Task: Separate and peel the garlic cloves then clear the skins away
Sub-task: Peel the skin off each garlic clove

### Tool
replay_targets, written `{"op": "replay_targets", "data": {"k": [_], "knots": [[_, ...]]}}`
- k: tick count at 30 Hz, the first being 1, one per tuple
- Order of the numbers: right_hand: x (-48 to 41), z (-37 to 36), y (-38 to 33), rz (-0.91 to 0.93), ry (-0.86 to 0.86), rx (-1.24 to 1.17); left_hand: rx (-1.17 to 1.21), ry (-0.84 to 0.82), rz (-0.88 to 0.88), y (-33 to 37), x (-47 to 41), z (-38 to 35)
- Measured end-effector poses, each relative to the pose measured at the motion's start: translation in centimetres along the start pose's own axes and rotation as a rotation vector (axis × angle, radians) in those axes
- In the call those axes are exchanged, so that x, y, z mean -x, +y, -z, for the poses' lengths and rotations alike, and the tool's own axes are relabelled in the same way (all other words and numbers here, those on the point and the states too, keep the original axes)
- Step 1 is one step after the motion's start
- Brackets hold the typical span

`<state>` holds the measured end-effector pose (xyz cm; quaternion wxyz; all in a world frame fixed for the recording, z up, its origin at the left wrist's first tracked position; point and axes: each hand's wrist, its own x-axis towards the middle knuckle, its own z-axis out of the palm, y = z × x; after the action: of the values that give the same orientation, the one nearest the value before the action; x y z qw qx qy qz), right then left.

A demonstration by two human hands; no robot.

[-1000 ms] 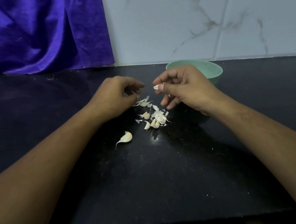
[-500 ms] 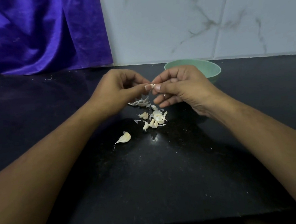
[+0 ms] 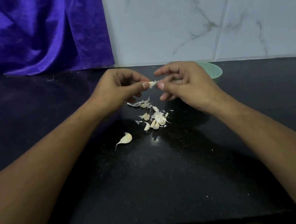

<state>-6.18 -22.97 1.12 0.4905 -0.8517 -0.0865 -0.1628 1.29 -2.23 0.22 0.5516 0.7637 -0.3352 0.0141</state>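
Observation:
My left hand (image 3: 118, 89) pinches a small white garlic clove (image 3: 152, 84) above the black counter. My right hand (image 3: 185, 85) pinches the thin skin at the clove's right end between thumb and a finger. Below the hands lies a small heap of garlic cloves (image 3: 155, 121) mixed with skin flakes. A strip of loose skins (image 3: 140, 103) lies just under my left hand. One bigger unpeeled clove (image 3: 126, 138) with a thin tail lies apart, to the left of the heap.
A pale green bowl (image 3: 214, 72) stands behind my right hand, partly hidden by it. The black counter (image 3: 153, 178) ends in a front edge near me. A purple cloth (image 3: 31, 33) hangs at the back left, beside a white marbled tile wall (image 3: 205, 11).
One second ago my hands were apart and the right one held the clove. They came together, and now the left hand holds the clove while the right pulls at its skin.

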Motion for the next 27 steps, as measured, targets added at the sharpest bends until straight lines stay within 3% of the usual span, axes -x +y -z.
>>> {"op": "replay_targets", "data": {"k": [5, 10, 14, 23, 27], "knots": [[0.1, -0.5, -0.1, -0.002, -0.017, -0.112, 0.048, -0.045, 0.027, 0.1, 0.2, -0.4], [0.2, -0.6, -0.2, -0.138, -0.017, -0.417, 0.086, -0.056, 0.038, 0.1, 0.2, -0.5], [0.3, -0.5, -0.5, -0.197, -0.054, -0.476, 0.125, -0.049, 0.018, 0.3, 0.3, -0.6], [0.0, 1.9, -1.1, -0.156, -0.16, -0.278, 0.15, -0.113, 0.053, 0.7, 0.4, -0.7], [0.1, 3.1, -1.0, -0.212, -0.308, -0.08, -0.287, -0.162, -0.009, 0.5, 0.4, 0.1]]}}
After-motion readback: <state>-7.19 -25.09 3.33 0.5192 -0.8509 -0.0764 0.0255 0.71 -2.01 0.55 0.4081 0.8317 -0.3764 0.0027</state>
